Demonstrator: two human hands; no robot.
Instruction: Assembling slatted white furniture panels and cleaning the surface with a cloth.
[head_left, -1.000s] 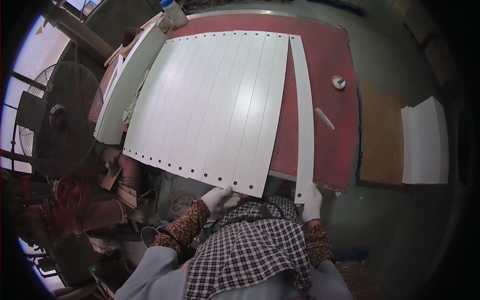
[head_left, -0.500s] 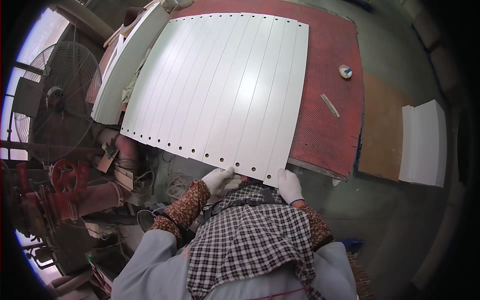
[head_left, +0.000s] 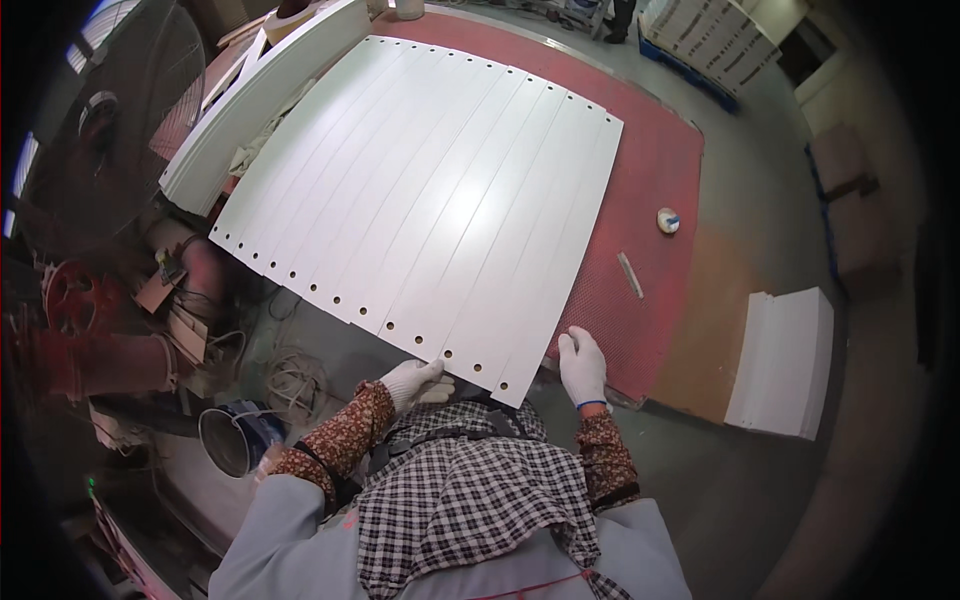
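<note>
Several long white slats lie side by side over a red mesh-topped table, each with a small dark hole at its ends. Their near ends overhang toward me and are slightly staggered. My left hand, in a white glove, pinches the near edge of the slats, thumb by a hole and fingers lower down. Just right of the rightmost slat, my right hand, also gloved, is apart from it above the table's near edge. Its fingers are loosely bent, the thumb slightly apart, and nothing shows in them.
On the table lie a small round container and a thin pale strip. White boards are stacked at right by a brown sheet. Curved white pieces stand at left. A bucket, hoses and red pipework are lower left.
My right hand has let go of the rightmost slat's near corner and moved off to its right. My left hand stays at the near edge. The view has shifted and turned.
</note>
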